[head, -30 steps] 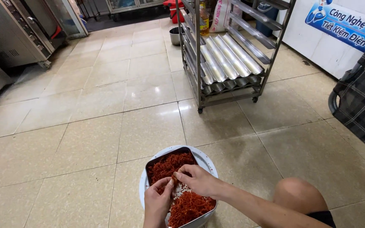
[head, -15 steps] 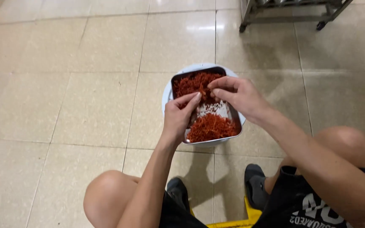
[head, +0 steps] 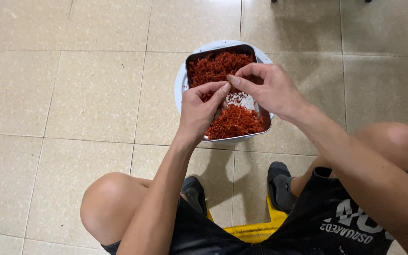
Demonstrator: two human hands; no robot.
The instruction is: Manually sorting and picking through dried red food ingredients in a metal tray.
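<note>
While both hands meet w/ fingertips pinched together, left hand (head: 199, 111) & right hand (head: 265, 87) hover over metal tray (head: 260, 123) of red shreds (head: 234, 123); white basin (head: 181, 85) beneath, yellow stool (head: 256, 231) behind.

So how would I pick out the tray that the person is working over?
On the tiled floor, between the person's knees, stands a white tub. The metal tray rests on it, under both hands. It alone holds red shreds, with a bare patch in the middle.

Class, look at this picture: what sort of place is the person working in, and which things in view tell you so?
Probably a food-preparation workroom. Pale floor tiles, a metal tray of red shreds resting on a white basin, and a low yellow stool under the seated person.
</note>
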